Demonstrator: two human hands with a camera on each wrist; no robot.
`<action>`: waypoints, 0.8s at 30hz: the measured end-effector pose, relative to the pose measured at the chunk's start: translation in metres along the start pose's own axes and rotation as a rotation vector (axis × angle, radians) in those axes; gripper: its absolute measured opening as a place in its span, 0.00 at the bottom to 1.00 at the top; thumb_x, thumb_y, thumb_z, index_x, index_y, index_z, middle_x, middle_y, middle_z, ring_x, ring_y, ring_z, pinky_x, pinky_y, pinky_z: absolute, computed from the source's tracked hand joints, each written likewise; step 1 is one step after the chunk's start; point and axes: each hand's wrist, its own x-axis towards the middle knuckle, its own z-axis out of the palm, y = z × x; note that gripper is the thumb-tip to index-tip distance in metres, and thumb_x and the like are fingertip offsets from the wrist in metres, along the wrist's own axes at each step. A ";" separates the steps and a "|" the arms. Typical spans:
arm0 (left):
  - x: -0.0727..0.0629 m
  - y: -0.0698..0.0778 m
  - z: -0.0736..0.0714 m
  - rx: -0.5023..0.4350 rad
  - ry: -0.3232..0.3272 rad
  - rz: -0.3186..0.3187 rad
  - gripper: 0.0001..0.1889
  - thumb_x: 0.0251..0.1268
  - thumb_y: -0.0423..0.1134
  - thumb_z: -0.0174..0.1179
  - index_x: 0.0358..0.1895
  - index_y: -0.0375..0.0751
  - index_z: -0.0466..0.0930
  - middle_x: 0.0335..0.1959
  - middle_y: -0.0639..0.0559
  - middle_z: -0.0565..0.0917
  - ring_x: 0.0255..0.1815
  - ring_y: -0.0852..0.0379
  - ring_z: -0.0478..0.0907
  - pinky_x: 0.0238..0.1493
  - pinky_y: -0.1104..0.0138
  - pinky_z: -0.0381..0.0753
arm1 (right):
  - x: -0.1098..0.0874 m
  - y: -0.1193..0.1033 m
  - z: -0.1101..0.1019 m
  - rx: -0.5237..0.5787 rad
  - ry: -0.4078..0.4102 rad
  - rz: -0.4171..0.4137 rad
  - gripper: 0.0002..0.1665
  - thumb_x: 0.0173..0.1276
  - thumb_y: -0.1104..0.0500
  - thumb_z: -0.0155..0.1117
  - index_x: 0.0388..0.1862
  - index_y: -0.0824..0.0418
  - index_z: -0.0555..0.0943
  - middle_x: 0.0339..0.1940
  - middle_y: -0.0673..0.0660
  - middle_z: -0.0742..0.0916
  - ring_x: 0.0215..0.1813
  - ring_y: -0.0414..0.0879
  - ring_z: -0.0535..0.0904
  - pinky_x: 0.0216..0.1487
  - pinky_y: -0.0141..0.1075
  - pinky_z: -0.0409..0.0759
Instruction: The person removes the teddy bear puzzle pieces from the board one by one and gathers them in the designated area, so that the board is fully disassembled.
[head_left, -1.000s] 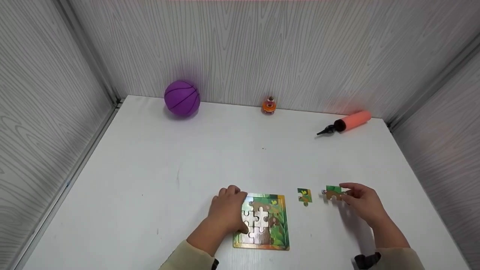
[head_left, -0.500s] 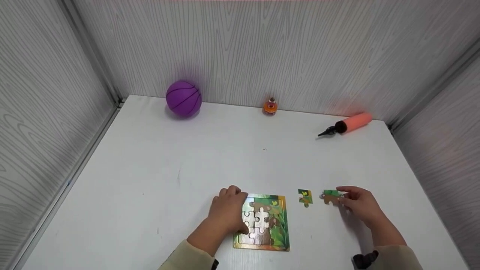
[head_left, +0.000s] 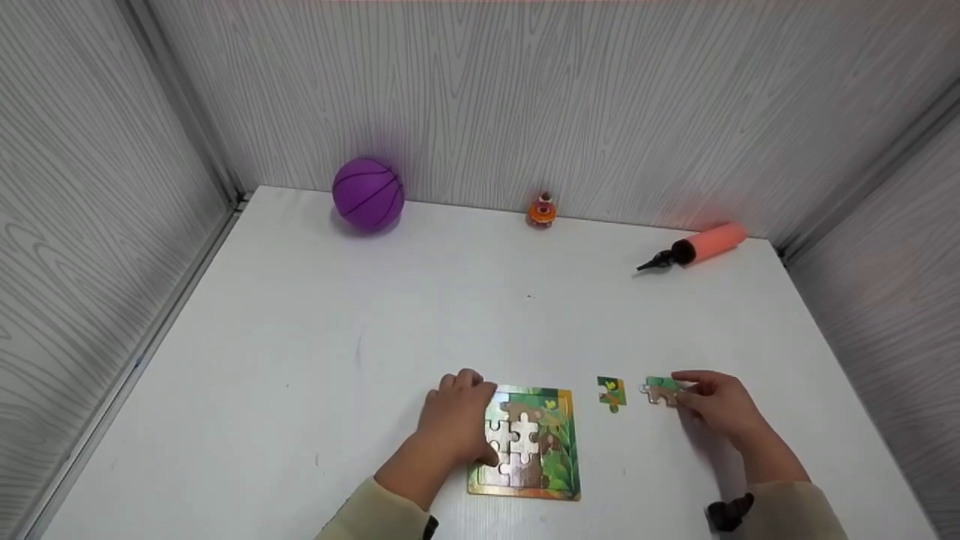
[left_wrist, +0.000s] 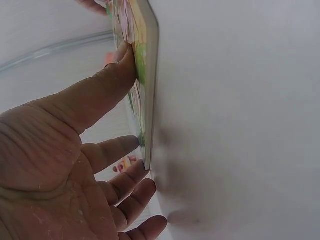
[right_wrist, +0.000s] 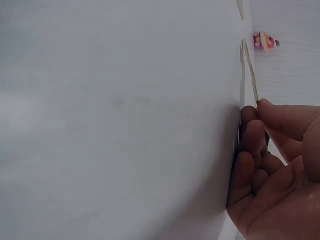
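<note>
A square jigsaw puzzle board (head_left: 559,480) with a green and brown picture lies flat on the white table. My left hand (head_left: 455,420) rests on its left side, and in the left wrist view the thumb (left_wrist: 107,82) presses the board's face while the fingers touch its edge. My right hand (head_left: 724,405) pinches a green and brown puzzle piece (head_left: 660,391) between thumb and fingers. From the right wrist, that piece (right_wrist: 251,75) appears edge-on, tilted a little above the table. Another puzzle piece (head_left: 612,394), with a yellow spot, lies between the board and my right hand.
Along the table's back edge stand a purple ball (head_left: 368,194), a small orange toy figure (head_left: 541,211) and a coral hand pump (head_left: 709,244) with a black nozzle. Grey wood-grain panels (head_left: 465,97) enclose the table at the back and sides.
My right hand has shifted slightly left with its puzzle piece, whose tilt has changed a little. The left hand stays in place on the board.
</note>
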 end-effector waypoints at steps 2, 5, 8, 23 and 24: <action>0.000 0.000 0.000 0.003 -0.004 0.001 0.53 0.35 0.52 0.91 0.71 0.41 0.77 0.66 0.44 0.75 0.65 0.43 0.69 0.61 0.47 0.74 | 0.000 0.000 0.000 0.001 -0.005 0.002 0.26 0.77 0.65 0.64 0.71 0.69 0.78 0.40 0.57 0.85 0.37 0.48 0.78 0.33 0.37 0.79; 0.000 -0.001 0.000 0.008 -0.008 0.004 0.53 0.35 0.53 0.91 0.72 0.41 0.77 0.66 0.44 0.74 0.65 0.43 0.69 0.61 0.46 0.74 | -0.001 -0.001 0.001 -0.007 -0.005 0.001 0.25 0.77 0.65 0.63 0.71 0.69 0.78 0.39 0.58 0.85 0.37 0.49 0.78 0.33 0.38 0.79; 0.000 -0.001 0.000 0.021 -0.009 0.010 0.53 0.36 0.54 0.90 0.72 0.41 0.77 0.67 0.44 0.74 0.66 0.43 0.69 0.61 0.46 0.74 | -0.001 -0.001 0.000 -0.027 -0.005 -0.016 0.25 0.78 0.65 0.63 0.71 0.69 0.78 0.38 0.58 0.84 0.37 0.49 0.78 0.33 0.38 0.79; 0.001 -0.001 -0.002 0.029 -0.015 0.021 0.51 0.37 0.53 0.90 0.71 0.42 0.78 0.66 0.45 0.75 0.64 0.43 0.69 0.59 0.47 0.74 | -0.002 -0.001 -0.002 -0.080 0.009 -0.027 0.26 0.77 0.64 0.61 0.72 0.69 0.78 0.37 0.58 0.83 0.34 0.48 0.77 0.32 0.37 0.78; 0.001 -0.001 -0.003 0.027 -0.016 0.023 0.51 0.37 0.53 0.90 0.70 0.42 0.78 0.65 0.45 0.75 0.64 0.43 0.69 0.59 0.46 0.74 | -0.002 -0.001 -0.002 -0.081 0.013 -0.030 0.27 0.76 0.65 0.61 0.72 0.69 0.78 0.36 0.58 0.83 0.34 0.48 0.76 0.31 0.37 0.77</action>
